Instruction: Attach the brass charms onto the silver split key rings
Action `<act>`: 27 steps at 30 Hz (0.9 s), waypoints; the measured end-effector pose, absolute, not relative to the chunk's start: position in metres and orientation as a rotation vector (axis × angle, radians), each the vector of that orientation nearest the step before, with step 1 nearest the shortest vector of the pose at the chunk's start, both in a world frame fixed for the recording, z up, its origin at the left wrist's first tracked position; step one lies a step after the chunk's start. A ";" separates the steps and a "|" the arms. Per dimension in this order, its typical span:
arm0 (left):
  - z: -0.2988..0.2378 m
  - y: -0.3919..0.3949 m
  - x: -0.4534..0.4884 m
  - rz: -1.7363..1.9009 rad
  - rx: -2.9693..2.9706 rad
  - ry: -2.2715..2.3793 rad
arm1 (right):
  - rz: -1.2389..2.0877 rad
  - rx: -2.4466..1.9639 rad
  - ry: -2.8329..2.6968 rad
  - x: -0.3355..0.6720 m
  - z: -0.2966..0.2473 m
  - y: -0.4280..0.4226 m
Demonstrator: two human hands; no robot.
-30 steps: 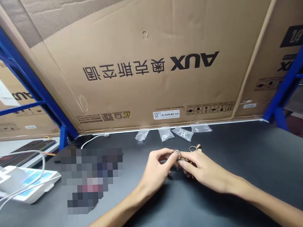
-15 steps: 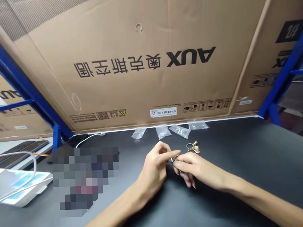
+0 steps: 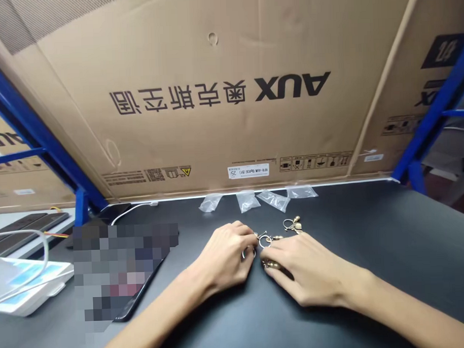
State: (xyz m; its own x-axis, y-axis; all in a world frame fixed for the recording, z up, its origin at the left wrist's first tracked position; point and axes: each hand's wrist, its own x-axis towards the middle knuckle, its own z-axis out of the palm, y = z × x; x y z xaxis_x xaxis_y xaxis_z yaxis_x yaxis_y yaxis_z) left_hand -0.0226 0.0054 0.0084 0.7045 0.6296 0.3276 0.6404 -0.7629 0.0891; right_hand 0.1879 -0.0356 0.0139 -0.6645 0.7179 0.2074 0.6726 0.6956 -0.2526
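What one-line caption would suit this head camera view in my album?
A person's left hand and right hand rest on a black table beside small metal rings and brass-coloured charms.

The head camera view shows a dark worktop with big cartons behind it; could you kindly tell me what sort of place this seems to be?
It looks like a storeroom or warehouse work area: large AUX air-conditioner cartons stand in blue steel shelving right behind a black-topped workbench.
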 end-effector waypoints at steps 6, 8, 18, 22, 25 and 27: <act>0.003 0.003 -0.014 -0.485 -2.892 -1.001 | 0.040 -1.121 -2.678 0.195 0.020 -0.032; 0.000 0.005 -0.012 -0.416 -2.875 -0.924 | 0.042 -1.156 -2.613 0.197 0.023 -0.027; 0.001 0.010 -0.005 -0.554 -2.708 -1.097 | 0.181 -1.319 -2.213 0.201 0.018 -0.011; 0.014 0.005 -0.006 -1.175 -2.880 -1.643 | 0.366 -1.255 -2.148 0.198 0.017 -0.014; 0.021 0.000 -0.005 -1.553 -2.992 -1.899 | 0.504 -1.202 -2.103 0.192 0.015 -0.018; 0.024 -0.002 -0.003 -1.747 -3.018 -1.966 | 0.604 -1.169 -2.048 0.187 0.015 -0.021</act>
